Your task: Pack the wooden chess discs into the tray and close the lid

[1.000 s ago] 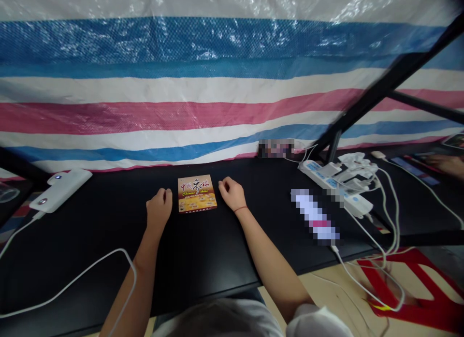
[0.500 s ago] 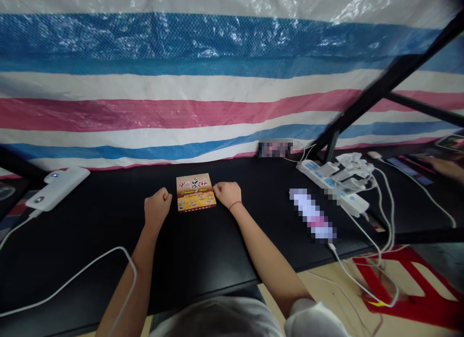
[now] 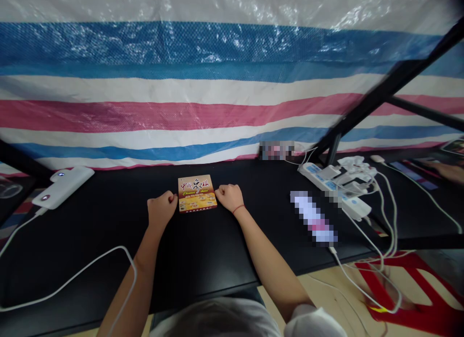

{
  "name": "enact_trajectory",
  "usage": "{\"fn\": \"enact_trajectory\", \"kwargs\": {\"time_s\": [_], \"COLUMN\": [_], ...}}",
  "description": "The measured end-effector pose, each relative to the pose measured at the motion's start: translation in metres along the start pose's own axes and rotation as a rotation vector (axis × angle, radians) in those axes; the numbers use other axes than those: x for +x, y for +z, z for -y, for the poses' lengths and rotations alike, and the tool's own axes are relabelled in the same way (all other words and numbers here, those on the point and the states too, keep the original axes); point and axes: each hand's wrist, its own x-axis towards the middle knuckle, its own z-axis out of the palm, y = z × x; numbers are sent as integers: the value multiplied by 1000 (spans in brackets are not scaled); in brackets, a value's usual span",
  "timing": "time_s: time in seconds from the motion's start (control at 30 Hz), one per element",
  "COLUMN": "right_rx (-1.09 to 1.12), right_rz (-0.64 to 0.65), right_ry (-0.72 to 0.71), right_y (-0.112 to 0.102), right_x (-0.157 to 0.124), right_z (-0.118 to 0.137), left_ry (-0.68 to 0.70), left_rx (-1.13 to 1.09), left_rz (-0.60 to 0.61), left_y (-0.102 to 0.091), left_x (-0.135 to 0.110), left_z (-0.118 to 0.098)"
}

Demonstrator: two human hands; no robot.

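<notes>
A small yellow and cream Chinese chess box (image 3: 197,194) lies flat on the black table (image 3: 206,250) between my two hands. Curled into a fist, my left hand (image 3: 162,209) rests just left of the box, thumb side close to its edge. My right hand (image 3: 229,197), with a thin red cord at the wrist, is also a closed fist. It sits against or very near the box's right edge; whether it touches I cannot tell. Neither fist shows anything inside it.
On the left lies a white power bank (image 3: 63,188) with a cable (image 3: 72,281). To the right are a blurred-out phone (image 3: 313,218) on a cable and a power strip (image 3: 348,201) full of plugs. Striped sheeting (image 3: 181,114) hangs behind. Another person's hand (image 3: 449,171) shows far right.
My left hand has moved slightly right, closer to the chess box. My right fist stays at the box's right side. The whole view has shifted a little.
</notes>
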Motion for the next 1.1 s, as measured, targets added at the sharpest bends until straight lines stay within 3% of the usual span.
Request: {"fn": "enact_trajectory", "kwargs": {"time_s": [0.67,1.1], "right_rx": [68,105], "right_rz": [-30,-37], "right_ry": [23,12], "right_y": [-2,-3], "right_x": [-1,-2], "right_z": [2,3], "left_ry": [21,8], "left_rx": [5,21], "left_rz": [-37,17], "left_y": [3,-6], "left_x": [0,-3], "left_z": [3,-4]}}
